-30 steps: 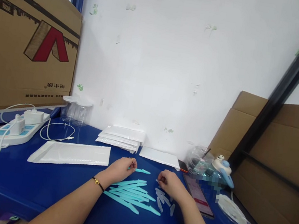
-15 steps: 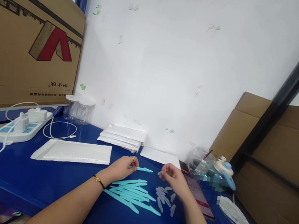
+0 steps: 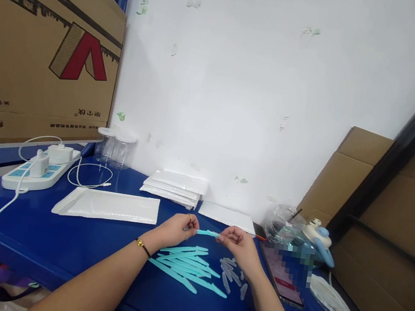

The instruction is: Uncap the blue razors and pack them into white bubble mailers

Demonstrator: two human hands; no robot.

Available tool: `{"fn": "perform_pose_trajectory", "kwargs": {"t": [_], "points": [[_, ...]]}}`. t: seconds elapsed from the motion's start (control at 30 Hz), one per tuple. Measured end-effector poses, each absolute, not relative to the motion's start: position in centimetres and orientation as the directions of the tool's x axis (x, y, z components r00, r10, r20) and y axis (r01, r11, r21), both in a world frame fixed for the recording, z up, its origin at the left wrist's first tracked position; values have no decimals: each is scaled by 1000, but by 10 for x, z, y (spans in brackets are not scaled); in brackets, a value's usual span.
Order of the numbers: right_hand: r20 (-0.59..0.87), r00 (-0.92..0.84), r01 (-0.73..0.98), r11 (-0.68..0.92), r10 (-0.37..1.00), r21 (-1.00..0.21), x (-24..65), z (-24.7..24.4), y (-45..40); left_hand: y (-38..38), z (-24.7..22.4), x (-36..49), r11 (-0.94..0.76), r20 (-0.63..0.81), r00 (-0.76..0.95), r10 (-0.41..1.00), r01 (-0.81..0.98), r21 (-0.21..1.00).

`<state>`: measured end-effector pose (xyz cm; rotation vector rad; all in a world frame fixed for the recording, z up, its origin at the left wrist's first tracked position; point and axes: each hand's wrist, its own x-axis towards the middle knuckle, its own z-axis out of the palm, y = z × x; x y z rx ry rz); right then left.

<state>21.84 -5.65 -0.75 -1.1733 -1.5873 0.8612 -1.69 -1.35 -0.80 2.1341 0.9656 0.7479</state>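
My left hand (image 3: 179,230) pinches the handle of a teal eyebrow razor (image 3: 207,233), which lies level above the table. At the razor's other end my right hand (image 3: 238,244) is closed on a small clear blade cap, now mostly hidden by the fingers. The cap appears to meet the razor's tip; how far it covers the blade I cannot tell. Below my hands lies a loose pile of several teal razors (image 3: 187,266). To its right several clear caps (image 3: 227,275) are scattered, close to my right wrist.
A white padded envelope (image 3: 106,206) lies left, with stacked envelopes (image 3: 173,187) and another envelope (image 3: 227,216) by the wall. A power strip (image 3: 39,174) with cables and clear jars (image 3: 122,153) stand further left. On the right are a phone (image 3: 282,278), a bottle (image 3: 315,239) and cardboard (image 3: 395,225).
My right hand has moved left with the clear cap, closing the gap to the razor's tip. My left hand still holds the razor. The whole view has shifted slightly.
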Motion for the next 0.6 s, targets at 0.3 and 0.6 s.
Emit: {"fn": "perform_pose_trajectory", "kwargs": {"t": [0.3,0.6], "points": [[333,-74,511,322,940,-797,228,-11,-50,-11,-10,-13,-533,231,508,830,597,600],[117,-228,741,250,967,-623,285,-4,-65,-13,-1,-25,-553,258,500,827,637,537]]}}
